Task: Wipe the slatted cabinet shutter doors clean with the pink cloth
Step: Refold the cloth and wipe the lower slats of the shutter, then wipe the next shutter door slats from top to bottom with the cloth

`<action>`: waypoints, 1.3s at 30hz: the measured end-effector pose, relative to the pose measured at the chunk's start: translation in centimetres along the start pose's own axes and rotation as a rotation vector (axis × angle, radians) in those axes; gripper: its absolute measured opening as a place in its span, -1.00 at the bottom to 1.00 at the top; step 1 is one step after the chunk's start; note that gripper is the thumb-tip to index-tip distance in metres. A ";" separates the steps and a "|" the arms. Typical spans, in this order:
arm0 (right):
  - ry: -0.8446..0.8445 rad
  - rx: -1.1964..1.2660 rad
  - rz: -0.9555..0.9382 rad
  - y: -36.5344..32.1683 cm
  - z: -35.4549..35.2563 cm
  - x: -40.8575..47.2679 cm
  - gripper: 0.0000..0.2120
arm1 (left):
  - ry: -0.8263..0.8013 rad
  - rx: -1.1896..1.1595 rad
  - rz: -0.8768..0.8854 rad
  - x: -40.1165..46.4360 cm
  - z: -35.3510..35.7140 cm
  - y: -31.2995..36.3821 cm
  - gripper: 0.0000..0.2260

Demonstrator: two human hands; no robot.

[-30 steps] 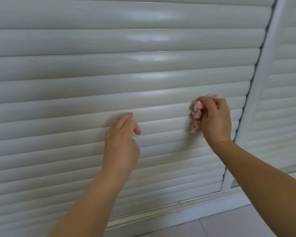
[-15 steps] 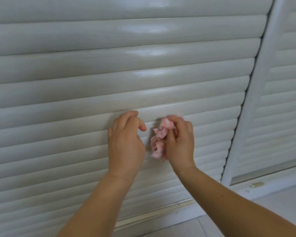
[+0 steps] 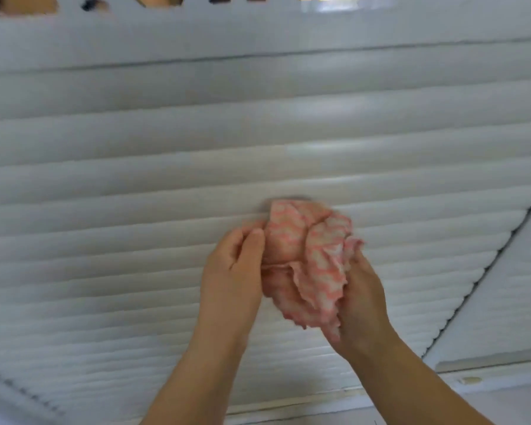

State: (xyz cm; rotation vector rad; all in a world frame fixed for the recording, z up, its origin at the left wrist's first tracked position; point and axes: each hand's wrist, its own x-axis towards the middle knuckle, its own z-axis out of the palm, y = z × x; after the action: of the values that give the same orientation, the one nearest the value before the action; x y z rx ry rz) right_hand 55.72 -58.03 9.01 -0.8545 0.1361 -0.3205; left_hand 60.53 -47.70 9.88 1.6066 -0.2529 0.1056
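The white slatted shutter door (image 3: 135,185) fills the head view, its slats running left to right. In front of its middle, both hands hold the pink patterned cloth (image 3: 307,259), bunched and partly spread. My left hand (image 3: 230,271) pinches the cloth's left edge between thumb and fingers. My right hand (image 3: 362,299) grips the cloth from the right and below, its fingers hidden under the folds. The picture is blurred by motion.
A white upright frame post (image 3: 485,277) slants along the right, with a second shutter door (image 3: 515,283) beyond it. A white top rail (image 3: 258,35) with cut-outs runs above the slats. The bottom sill (image 3: 319,403) and a strip of pale floor show below.
The cloth came away from the slat and is now opened out between both hands. My left hand left the shutter and took hold of the cloth. The camera tilted upward.
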 end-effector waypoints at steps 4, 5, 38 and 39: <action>-0.096 -0.021 0.203 -6.7 5.9 -1.4 -0.34 | -0.077 -0.141 -0.265 0.4 -2.4 8.8 -0.87; -0.106 -0.009 0.220 -8.4 7.2 -1.7 -0.35 | -0.043 -0.140 -0.268 0.4 -3.0 10.7 -0.91; -0.177 -0.968 -0.230 -44.2 16.3 -13.9 -0.93 | -0.042 0.250 0.011 -11.0 0.2 45.2 -0.77; -0.204 -1.013 -0.251 -44.3 16.6 -14.6 -0.92 | -0.108 0.226 0.008 -11.8 0.7 45.8 -0.74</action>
State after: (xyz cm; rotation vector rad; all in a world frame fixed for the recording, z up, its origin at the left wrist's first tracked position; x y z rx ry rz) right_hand 36.14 -68.48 53.29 -1.9101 -0.0118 -0.3974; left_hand 38.67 -48.74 51.83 1.8392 -0.3399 0.0550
